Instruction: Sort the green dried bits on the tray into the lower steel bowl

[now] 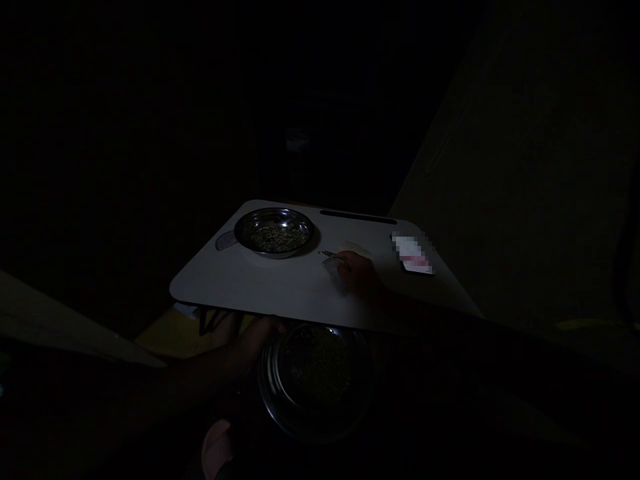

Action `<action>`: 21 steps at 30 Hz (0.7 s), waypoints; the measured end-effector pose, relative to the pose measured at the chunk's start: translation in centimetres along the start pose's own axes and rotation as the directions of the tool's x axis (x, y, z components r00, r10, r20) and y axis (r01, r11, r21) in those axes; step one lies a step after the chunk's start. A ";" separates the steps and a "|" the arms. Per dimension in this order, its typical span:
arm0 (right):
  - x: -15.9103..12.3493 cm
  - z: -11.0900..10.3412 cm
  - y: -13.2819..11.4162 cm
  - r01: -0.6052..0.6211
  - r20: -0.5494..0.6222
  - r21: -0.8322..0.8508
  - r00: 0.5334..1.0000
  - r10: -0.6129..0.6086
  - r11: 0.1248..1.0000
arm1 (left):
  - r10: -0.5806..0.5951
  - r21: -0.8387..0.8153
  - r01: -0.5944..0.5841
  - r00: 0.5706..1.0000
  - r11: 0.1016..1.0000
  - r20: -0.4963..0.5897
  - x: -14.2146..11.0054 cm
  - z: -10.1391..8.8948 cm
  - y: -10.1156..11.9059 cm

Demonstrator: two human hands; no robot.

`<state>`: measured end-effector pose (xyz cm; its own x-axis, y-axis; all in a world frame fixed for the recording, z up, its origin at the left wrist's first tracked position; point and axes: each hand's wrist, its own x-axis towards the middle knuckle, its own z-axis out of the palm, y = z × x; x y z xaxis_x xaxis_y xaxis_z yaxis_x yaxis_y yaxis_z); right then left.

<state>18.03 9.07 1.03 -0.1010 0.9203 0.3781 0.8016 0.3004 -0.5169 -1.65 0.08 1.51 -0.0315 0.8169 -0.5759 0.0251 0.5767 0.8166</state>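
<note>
Nearest the lens, a steel bowl (316, 380) sits below the table edge, holding a heap of small greenish grains; the left hand (253, 343) grips its rim on the left side. On the white lap table (260, 283) above, a second steel bowl (275, 231) holds a thin layer of the same grains. Right hand (361, 272) rests on the tabletop beside a small clear cup (336, 272), fingers against it; whether it is clasped, I cannot tell. A few grains (327, 253) lie just by it
</note>
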 end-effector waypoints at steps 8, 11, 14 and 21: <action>-0.7 -1.7 2.3 -0.040 -0.012 -0.111 0.999 0.039 0.993 | -0.077 -0.023 0.078 0.997 0.997 0.030 -0.2 0.0 0.3; -0.4 -2.2 3.4 -0.030 -0.014 -0.143 0.999 0.029 0.989 | -0.069 -0.008 0.069 0.998 0.998 0.003 -0.1 0.0 0.3; 0.6 -2.7 4.5 -0.019 0.002 -0.175 1.000 0.020 0.984 | -0.054 0.027 0.054 0.999 0.998 -0.006 0.0 -0.1 0.4; 3.2 -3.9 5.5 0.058 0.061 -0.169 0.997 -0.049 0.984 | 0.005 0.052 -0.002 0.998 0.999 -0.055 -0.2 0.0 0.2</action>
<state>24.39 12.71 2.35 -0.1760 0.9182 0.3549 0.8823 0.3069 -0.3567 -1.66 0.03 1.81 -0.0859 0.8178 -0.5691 0.0773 0.5749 0.8146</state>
